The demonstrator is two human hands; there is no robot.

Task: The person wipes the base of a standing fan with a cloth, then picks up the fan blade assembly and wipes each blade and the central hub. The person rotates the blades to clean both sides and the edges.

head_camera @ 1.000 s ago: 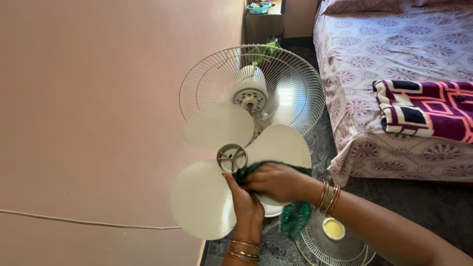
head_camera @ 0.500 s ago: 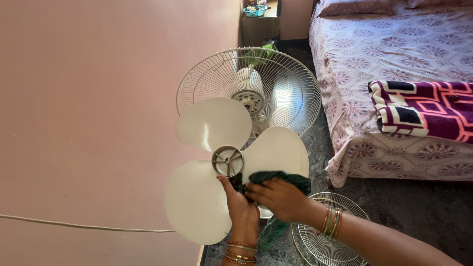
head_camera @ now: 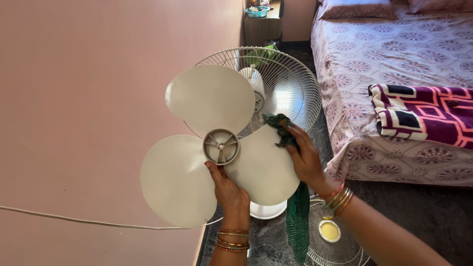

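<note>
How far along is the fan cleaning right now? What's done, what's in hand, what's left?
Done: the fan blade is off the fan, and the front grille lies on the floor. In hand: the left hand grips the blade near its hub, while the right hand presses a green cloth on one blade's upper edge. Left: the rear grille still stands on the fan with nothing refitted; how clean the blade is cannot be told.

One head-worn camera looked steeply down from close above the hands, facing the floor beside a pink wall (head_camera: 88, 108) at nine o'clock. The bed (head_camera: 394, 49) lay toward two o'clock. No second view overlapped it.
</note>
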